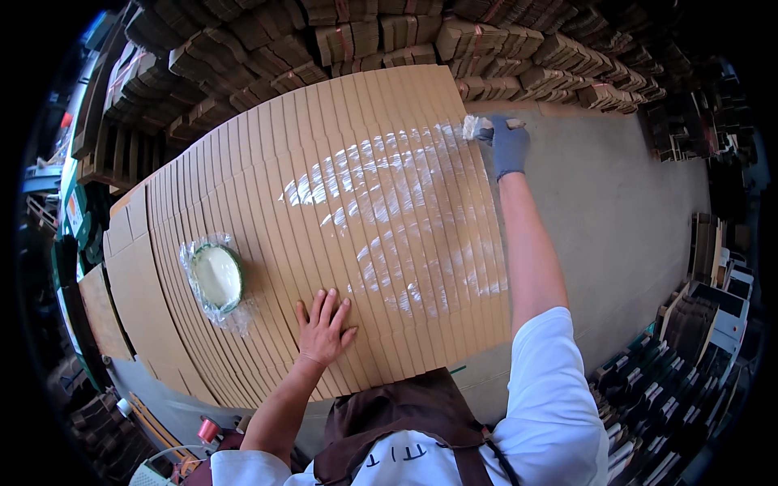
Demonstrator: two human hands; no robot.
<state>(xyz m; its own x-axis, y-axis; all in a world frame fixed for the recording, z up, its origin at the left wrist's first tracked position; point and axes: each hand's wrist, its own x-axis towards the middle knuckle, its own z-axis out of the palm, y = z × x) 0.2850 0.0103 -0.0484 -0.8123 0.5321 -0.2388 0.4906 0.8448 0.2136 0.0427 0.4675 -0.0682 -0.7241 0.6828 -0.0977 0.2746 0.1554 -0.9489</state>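
Though gloved, right hand around brush.

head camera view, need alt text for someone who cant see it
A gloved right hand holds a white-coated brush at the upper right edge of overlapping cardboard sheets marked with white streaks. The bare left hand rests, fingers spread, near the lower edge, right of a green-rimmed bowl with whitish contents; bundled cardboard stands behind.

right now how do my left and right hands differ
The left hand is bare; the right hand wears a blue-grey glove. The left lies spread on the cardboard, holding nothing; the right grips a brush near its far right edge. Both extend from white sleeves.
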